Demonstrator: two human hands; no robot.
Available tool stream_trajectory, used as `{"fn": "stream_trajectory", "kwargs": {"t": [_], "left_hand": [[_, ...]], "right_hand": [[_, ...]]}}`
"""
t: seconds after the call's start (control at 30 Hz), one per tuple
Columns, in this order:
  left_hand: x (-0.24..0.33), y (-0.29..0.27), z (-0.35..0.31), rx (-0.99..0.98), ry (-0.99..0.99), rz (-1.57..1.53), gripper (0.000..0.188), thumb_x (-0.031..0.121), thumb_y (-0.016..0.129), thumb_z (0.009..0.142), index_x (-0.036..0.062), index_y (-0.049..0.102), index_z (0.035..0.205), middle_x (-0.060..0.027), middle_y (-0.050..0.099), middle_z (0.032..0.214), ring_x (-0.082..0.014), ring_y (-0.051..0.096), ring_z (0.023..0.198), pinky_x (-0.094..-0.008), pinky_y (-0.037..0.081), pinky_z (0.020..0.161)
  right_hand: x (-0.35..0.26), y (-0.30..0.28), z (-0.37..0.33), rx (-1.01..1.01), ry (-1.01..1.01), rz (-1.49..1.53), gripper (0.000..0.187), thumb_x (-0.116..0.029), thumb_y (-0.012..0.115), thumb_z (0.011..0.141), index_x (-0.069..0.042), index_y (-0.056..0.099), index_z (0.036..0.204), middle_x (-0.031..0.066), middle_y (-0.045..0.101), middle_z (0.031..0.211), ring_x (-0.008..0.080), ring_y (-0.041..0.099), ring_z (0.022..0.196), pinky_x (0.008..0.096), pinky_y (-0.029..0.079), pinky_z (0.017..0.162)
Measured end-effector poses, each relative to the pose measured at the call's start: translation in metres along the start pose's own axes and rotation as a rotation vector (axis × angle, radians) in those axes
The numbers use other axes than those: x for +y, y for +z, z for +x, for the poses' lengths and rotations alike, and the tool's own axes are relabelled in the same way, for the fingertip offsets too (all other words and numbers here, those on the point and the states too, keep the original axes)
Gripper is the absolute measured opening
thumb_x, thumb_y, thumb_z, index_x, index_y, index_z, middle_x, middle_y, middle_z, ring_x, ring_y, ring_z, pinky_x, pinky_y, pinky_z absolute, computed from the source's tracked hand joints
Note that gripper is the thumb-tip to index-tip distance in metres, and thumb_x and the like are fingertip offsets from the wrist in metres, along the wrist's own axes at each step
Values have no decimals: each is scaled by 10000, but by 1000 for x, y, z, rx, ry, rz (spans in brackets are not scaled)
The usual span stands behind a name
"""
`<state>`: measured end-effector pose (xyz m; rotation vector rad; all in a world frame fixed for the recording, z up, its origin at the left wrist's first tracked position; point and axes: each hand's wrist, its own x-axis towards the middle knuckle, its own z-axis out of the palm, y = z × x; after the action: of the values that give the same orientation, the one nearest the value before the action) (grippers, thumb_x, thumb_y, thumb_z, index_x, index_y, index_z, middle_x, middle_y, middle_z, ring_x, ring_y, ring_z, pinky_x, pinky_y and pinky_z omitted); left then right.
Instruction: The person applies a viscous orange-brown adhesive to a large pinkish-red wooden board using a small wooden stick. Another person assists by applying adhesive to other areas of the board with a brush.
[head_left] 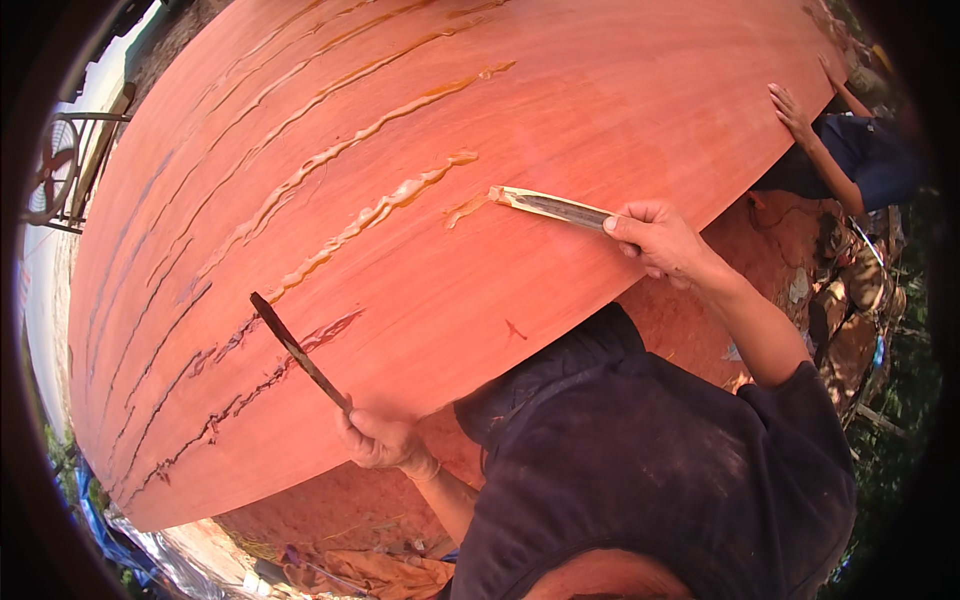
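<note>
A wide reddish wood panel (600, 120) with a curved look spreads in front of me. My right hand (660, 240) grips a flat wooden stick (560, 208), pale along its edges and dark in the middle. The stick's tip sits at a small smear of amber paste (466, 208) on the panel. In my left hand (380, 438), near the panel's close edge, is a thin dark stick (300, 352). Its far end lies over or by the end of a thick, glossy amber paste line (372, 216); contact cannot be told. Several more paste lines run roughly alongside, with dark cracked lines (235, 405) lower left.
At the right, another person's hand (793, 115) rests on the panel's edge, with a dark blue sleeve (865, 150) behind. A round fan (52, 172) stands at far left. Reddish ground (770, 250) and rubble (850, 300) lie below; a blue sheet (110, 535) is at lower left.
</note>
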<state>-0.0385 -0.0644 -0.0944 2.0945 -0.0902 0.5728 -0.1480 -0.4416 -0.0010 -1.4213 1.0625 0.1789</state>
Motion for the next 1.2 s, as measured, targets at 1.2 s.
{"fn": "stream_trajectory", "kwargs": {"t": [1.2], "left_hand": [[0,-4,-1,-47,-72,-76,313,151,470,1019,-78,646,1140,64,388,610,-43,336,553,-217,266,507]], "right_hand": [[43,107,-27,325,-780,-399,305,-47,659,921,-21,667,1225,23,600,748,100,511,603,246,427,533]]}}
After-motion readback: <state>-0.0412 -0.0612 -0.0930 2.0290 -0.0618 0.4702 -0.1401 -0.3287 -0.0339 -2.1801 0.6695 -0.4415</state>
